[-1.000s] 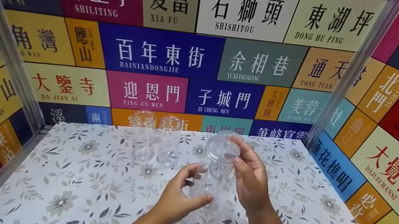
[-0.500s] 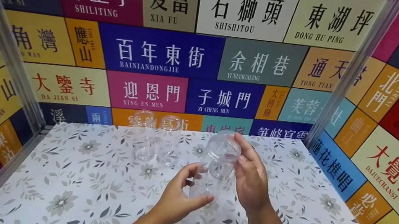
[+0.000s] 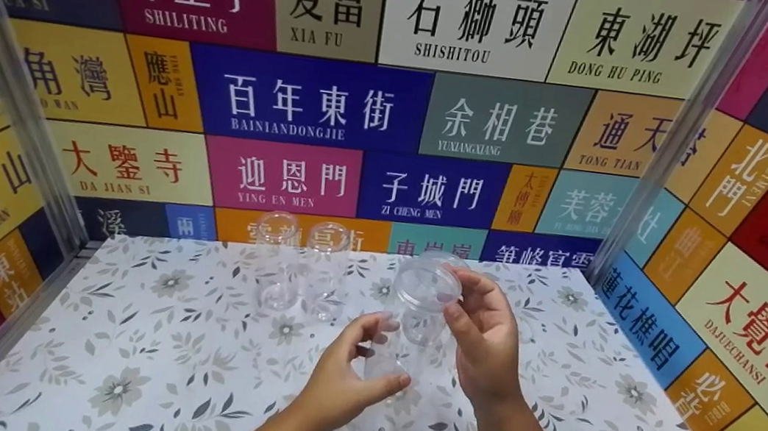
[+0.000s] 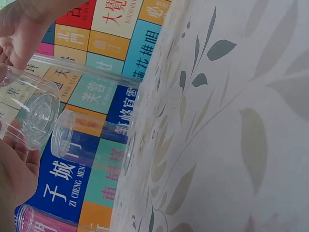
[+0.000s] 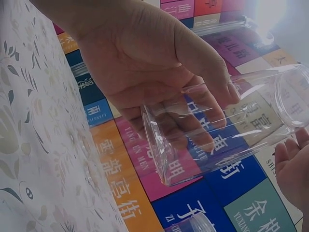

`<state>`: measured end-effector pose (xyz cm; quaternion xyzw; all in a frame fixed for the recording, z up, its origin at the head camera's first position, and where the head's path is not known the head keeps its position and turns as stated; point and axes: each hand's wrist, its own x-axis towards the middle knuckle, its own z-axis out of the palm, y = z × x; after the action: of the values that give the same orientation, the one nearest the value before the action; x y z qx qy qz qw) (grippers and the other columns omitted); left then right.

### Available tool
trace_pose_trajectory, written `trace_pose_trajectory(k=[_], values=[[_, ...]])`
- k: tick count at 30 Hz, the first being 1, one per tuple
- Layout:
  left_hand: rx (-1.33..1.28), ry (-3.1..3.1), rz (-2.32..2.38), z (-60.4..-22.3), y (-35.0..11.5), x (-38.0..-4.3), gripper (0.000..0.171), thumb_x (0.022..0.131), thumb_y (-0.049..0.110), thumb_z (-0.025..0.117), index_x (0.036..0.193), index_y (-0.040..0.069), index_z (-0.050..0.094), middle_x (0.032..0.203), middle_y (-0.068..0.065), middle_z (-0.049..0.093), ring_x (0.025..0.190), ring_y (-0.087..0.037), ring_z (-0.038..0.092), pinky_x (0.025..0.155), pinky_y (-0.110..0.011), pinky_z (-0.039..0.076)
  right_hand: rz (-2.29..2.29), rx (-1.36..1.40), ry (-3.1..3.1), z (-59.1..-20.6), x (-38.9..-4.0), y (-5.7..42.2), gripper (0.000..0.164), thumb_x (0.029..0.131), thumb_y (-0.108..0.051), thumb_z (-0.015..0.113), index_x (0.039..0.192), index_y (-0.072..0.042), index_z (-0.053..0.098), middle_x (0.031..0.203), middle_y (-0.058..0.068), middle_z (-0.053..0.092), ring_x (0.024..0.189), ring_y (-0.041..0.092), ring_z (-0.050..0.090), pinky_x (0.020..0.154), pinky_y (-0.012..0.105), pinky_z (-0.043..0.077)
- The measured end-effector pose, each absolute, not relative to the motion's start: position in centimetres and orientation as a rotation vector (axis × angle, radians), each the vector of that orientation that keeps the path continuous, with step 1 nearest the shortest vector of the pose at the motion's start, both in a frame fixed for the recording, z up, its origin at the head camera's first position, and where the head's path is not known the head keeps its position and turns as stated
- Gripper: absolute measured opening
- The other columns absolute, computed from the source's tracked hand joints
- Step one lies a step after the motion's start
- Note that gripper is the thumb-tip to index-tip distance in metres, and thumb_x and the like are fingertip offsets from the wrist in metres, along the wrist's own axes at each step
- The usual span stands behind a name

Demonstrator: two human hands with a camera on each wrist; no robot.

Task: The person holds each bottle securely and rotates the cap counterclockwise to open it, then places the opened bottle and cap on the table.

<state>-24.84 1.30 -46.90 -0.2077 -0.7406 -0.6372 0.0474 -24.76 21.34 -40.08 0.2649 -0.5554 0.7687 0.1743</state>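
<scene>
A clear, see-through plastic jar is held up in front of me, slightly tilted, with its round lid at the top. My left hand grips the jar's lower body, thumb in front and fingers curled round the far side. At the lid's right edge, my right hand pinches the rim between thumb and fingers. The right wrist view has the left hand large around the base end, and part of the right hand by the lid. Nothing shows inside the jar.
Two similar clear jars stand upright at the back left of the flower-patterned table. Another jar stands behind the held one in the left wrist view. Walls of coloured Chinese signs and metal corner posts enclose the table.
The right hand's thumb and fingers have shifted around the lid's edge, first backward, then forward again. The left hand and the standing jars have stayed in place.
</scene>
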Motion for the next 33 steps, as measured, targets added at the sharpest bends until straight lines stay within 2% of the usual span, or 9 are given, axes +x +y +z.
trace_pose_trajectory(k=[6, 8, 16, 21, 26, 30, 33], values=[[-0.642, -2.264, -1.948, -47.0, 1.27, -24.83, 0.073, 0.083, 0.031, 0.092, 0.146, 0.027, 0.056, 0.138, 0.011, 0.067, 0.128, -0.026, 0.058, 0.107, -0.035, 0.049, 2.215, 0.768, -1.587, -40.18, -24.76, 21.31, 0.049, 0.098, 0.002, 0.068, 0.145, -0.003, 0.054, 0.14, 0.008, 0.067, 0.127, 0.019, 0.067, 0.105, 0.029, 0.059], [-0.646, -2.271, -1.948, -47.04, 1.27, -24.81, 0.074, 0.083, 0.034, 0.092, 0.147, 0.027, 0.056, 0.139, 0.011, 0.067, 0.127, -0.022, 0.058, 0.107, -0.035, 0.05, 2.217, 0.768, -1.596, -40.2, -24.72, 21.29, 0.053, 0.097, 0.002, 0.069, 0.148, -0.001, 0.052, 0.142, 0.007, 0.067, 0.129, 0.019, 0.066, 0.107, 0.029, 0.058], [-0.687, -2.253, -1.945, -47.12, 1.43, -24.74, 0.076, 0.083, 0.03, 0.092, 0.149, 0.024, 0.055, 0.139, 0.012, 0.067, 0.125, -0.022, 0.058, 0.105, -0.035, 0.05, 2.169, 0.808, -1.723, -40.19, -24.47, 21.52, 0.063, 0.102, -0.008, 0.045, 0.162, 0.007, 0.032, 0.163, 0.01, 0.051, 0.147, 0.021, 0.054, 0.122, 0.03, 0.046], [-0.691, -2.247, -1.949, -47.16, 1.47, -24.67, 0.076, 0.083, 0.031, 0.092, 0.149, 0.025, 0.055, 0.139, 0.011, 0.067, 0.124, -0.021, 0.058, 0.104, -0.033, 0.05, 2.199, 0.842, -1.759, -40.08, -24.46, 21.63, 0.067, 0.103, -0.014, 0.038, 0.165, 0.007, 0.024, 0.172, 0.014, 0.038, 0.153, 0.017, 0.046, 0.127, 0.026, 0.039], [-0.686, -2.244, -1.955, -47.12, 1.48, -24.67, 0.076, 0.082, 0.031, 0.093, 0.148, 0.026, 0.055, 0.139, 0.011, 0.067, 0.125, -0.027, 0.058, 0.104, -0.033, 0.05, 2.22, 0.837, -1.763, -39.95, -24.46, 21.62, 0.068, 0.104, -0.014, 0.035, 0.166, 0.008, 0.02, 0.175, 0.017, 0.03, 0.155, 0.013, 0.044, 0.128, 0.025, 0.037], [-0.669, -2.233, -1.954, -47.09, 1.5, -24.69, 0.076, 0.082, 0.031, 0.093, 0.148, 0.024, 0.056, 0.139, 0.01, 0.067, 0.123, -0.02, 0.058, 0.103, -0.035, 0.05, 2.223, 0.829, -1.726, -40.0, -24.43, 21.52, 0.069, 0.104, -0.013, 0.039, 0.167, 0.006, 0.019, 0.174, 0.013, 0.031, 0.156, 0.013, 0.043, 0.128, 0.025, 0.037], [-0.651, -2.222, -1.952, -47.03, 1.52, -24.7, 0.076, 0.081, 0.029, 0.093, 0.147, 0.022, 0.056, 0.139, 0.008, 0.068, 0.122, -0.017, 0.058, 0.103, -0.034, 0.05, 2.229, 0.798, -1.647, -40.06, -24.49, 21.36, 0.064, 0.102, -0.007, 0.044, 0.164, 0.004, 0.029, 0.164, 0.009, 0.047, 0.15, 0.015, 0.049, 0.124, 0.027, 0.043]])
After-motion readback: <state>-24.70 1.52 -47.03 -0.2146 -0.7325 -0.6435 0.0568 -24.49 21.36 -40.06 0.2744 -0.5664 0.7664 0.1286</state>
